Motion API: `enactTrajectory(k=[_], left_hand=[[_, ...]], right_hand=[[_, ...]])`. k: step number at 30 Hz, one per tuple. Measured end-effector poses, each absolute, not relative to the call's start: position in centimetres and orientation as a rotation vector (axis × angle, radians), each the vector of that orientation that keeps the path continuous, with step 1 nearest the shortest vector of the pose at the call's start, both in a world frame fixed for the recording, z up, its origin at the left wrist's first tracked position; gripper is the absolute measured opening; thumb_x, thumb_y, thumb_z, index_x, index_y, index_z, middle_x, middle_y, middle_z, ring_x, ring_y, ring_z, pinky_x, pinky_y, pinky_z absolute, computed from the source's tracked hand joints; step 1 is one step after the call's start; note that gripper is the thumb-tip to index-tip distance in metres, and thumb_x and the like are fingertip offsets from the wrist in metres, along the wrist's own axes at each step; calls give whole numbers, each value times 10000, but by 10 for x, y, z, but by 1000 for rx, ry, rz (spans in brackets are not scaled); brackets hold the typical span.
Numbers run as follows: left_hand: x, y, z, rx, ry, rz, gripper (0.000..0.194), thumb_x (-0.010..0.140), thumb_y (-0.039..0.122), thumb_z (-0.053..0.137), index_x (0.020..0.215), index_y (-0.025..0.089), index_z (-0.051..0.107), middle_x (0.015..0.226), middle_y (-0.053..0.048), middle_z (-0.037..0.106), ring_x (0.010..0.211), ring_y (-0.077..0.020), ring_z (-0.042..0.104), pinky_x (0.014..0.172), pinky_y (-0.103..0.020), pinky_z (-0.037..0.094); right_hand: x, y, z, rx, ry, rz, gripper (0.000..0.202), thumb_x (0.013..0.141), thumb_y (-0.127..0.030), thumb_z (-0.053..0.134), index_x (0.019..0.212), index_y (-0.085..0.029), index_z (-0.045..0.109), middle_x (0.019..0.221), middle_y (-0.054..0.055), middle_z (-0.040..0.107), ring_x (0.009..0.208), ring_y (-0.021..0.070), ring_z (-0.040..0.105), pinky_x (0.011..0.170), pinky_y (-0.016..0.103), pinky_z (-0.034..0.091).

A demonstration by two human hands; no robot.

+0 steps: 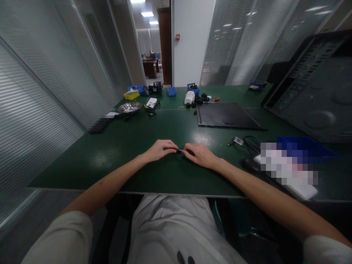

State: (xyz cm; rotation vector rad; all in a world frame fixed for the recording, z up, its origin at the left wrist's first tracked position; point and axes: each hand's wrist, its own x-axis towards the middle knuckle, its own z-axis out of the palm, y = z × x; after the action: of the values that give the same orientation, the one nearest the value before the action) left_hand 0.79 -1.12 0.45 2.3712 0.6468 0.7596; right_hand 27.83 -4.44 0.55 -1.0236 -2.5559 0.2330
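Both of my hands meet over the near middle of the green table. My left hand is closed, its fingertips pinching a small dark piece with a pale, shiny bit on it. From the other side my right hand reaches the same piece, thumb and fingers closed at its right end. The piece is too small and blurred for me to tell its kind. My fingertips cover part of it. Both wrists rest close to the tabletop.
A flat dark panel lies ahead to the right. Near my right forearm are a black mouse, a tagged cable and a blue tray. A large metal case stands far right. A steel bowl and a white charger sit farther back.
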Motion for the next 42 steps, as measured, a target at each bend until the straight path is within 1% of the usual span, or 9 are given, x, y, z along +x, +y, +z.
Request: enactTrajectory(k=[6, 11, 13, 18, 22, 25, 28, 34, 42], left_hand=[[10, -14, 4, 2409, 666, 754, 260, 1018, 327, 636, 1149, 167, 793, 1071, -109, 716, 983, -200, 681, 925, -311, 512], [11, -16, 3, 2396, 704, 727, 266, 1013, 334, 637, 1136, 141, 772, 1042, -110, 692, 857, -167, 655, 787, -275, 515], [11, -17, 3, 2401, 699, 723, 268, 1000, 344, 655, 1124, 134, 767, 1028, -109, 689, 846, -167, 651, 773, -272, 515], [11, -18, 4, 2457, 681, 693, 286, 1005, 353, 655, 1161, 149, 779, 1040, -109, 710, 868, -173, 661, 792, -278, 514], [11, -17, 1, 2430, 656, 767, 294, 1021, 361, 636, 1182, 175, 796, 1086, -110, 736, 975, -202, 693, 896, -315, 527], [12, -16, -2, 2426, 636, 802, 298, 1024, 368, 632, 1189, 186, 800, 1083, -101, 741, 974, -199, 699, 884, -313, 533], [12, -16, -4, 2489, 626, 776, 305, 1038, 358, 607, 1205, 186, 795, 1089, -103, 733, 973, -194, 697, 878, -309, 536], [11, -15, -7, 2691, 632, 713, 336, 1063, 331, 553, 1283, 173, 752, 1138, -136, 704, 1036, -217, 675, 936, -349, 547], [11, -16, -10, 2682, 602, 712, 351, 1075, 327, 526, 1318, 176, 729, 1162, -140, 694, 1067, -221, 669, 954, -344, 540]], right_hand=[[280, -42, 6, -1041, -2608, 142, 270, 1082, -412, 446, 1046, -214, 626, 915, 38, 690, 711, 157, 583, 669, 280, 312], [280, -41, 7, -1058, -2646, 107, 260, 1079, -401, 456, 1052, -215, 635, 947, 46, 696, 723, 157, 587, 659, 285, 303], [279, -42, 8, -1061, -2657, 101, 268, 1081, -406, 455, 1052, -212, 637, 959, 52, 698, 736, 159, 596, 654, 285, 303], [278, -44, 9, -1048, -2652, 120, 250, 1074, -391, 473, 1056, -214, 649, 962, 49, 701, 736, 157, 606, 653, 282, 315], [277, -44, 5, -1040, -2580, 189, 248, 1077, -383, 466, 1077, -219, 652, 957, 43, 707, 738, 156, 613, 675, 278, 341], [277, -43, 4, -1025, -2559, 209, 249, 1077, -388, 468, 1072, -219, 651, 948, 39, 708, 740, 154, 612, 686, 275, 347], [276, -42, 3, -1039, -2591, 166, 249, 1076, -393, 470, 1073, -221, 650, 956, 41, 708, 727, 154, 604, 669, 281, 328], [276, -42, 4, -1090, -2668, 33, 267, 1083, -408, 447, 1053, -216, 630, 968, 56, 700, 716, 161, 599, 629, 295, 286], [271, -46, 2, -1164, -2669, -26, 302, 1097, -421, 411, 1077, -210, 627, 982, 68, 726, 687, 167, 613, 620, 308, 278]])
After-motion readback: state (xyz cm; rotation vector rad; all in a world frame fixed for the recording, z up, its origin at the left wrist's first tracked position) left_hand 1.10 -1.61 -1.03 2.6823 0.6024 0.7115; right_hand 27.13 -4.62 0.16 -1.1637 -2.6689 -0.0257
